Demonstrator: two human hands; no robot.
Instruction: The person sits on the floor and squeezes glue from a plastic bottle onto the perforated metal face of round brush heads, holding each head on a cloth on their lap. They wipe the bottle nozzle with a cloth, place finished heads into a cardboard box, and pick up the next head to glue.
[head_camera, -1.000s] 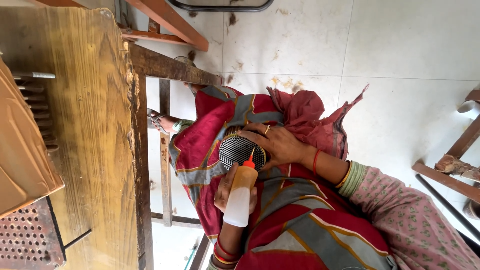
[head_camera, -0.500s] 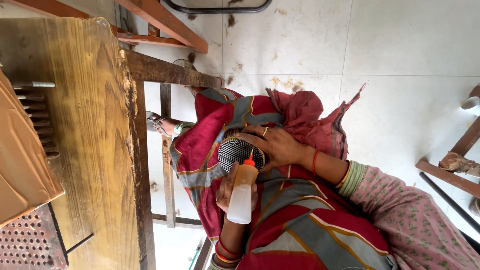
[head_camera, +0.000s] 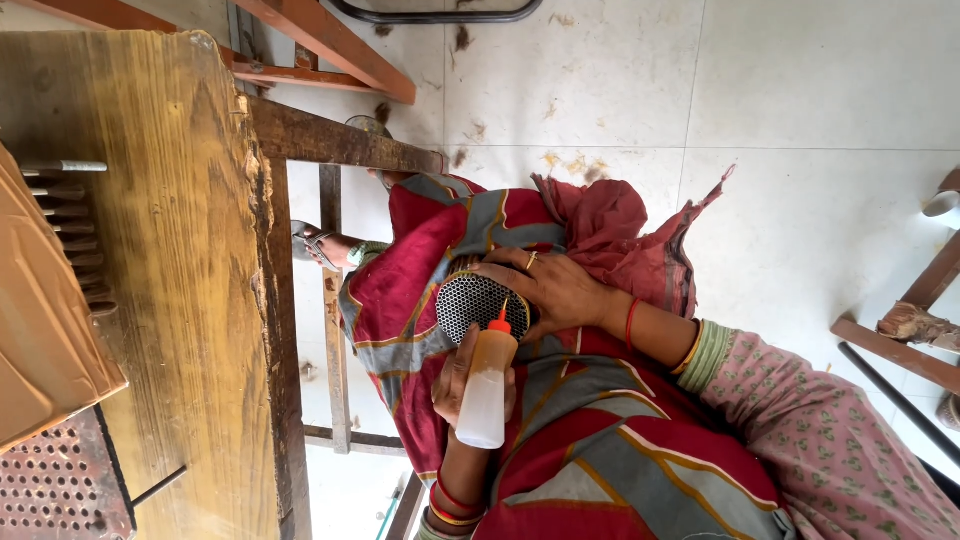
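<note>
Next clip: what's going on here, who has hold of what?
A person seated beside a worn wooden table holds a small squeeze bottle with a red nozzle and amber liquid in one hand, its tip touching a round perforated metal mesh disc. The other hand steadies the disc on the lap, over red and grey patterned cloth. Which hand is left or right is unclear.
</note>
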